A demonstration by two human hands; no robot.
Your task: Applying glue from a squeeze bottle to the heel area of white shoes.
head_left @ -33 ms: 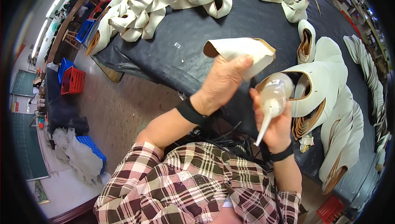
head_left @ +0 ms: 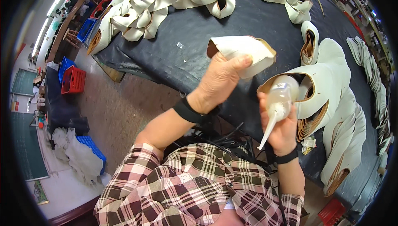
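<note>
My left hand (head_left: 222, 74) is closed on a white leather shoe upper (head_left: 244, 49) with a brown inner side, held up above the dark table with the thumb on its outer face. To its right, my right hand (head_left: 282, 128) grips a clear squeeze bottle (head_left: 282, 95). The bottle's long white nozzle slants down toward me, its tip apart from the upper. Just beyond the bottle lies an overlapping stack of white shoe uppers (head_left: 327, 76) with brown edges.
A black-covered table (head_left: 182, 62) bears a heap of white folded pieces (head_left: 153, 2) at the back and a fanned row of white pieces (head_left: 369, 72) at far right. On the left are a red crate (head_left: 74, 81), blue bins and a blue basket (head_left: 91, 149).
My right hand and the bottle have shifted slightly to the right and down. My left hand has tilted a little with the upper. Both grips remain the same.
</note>
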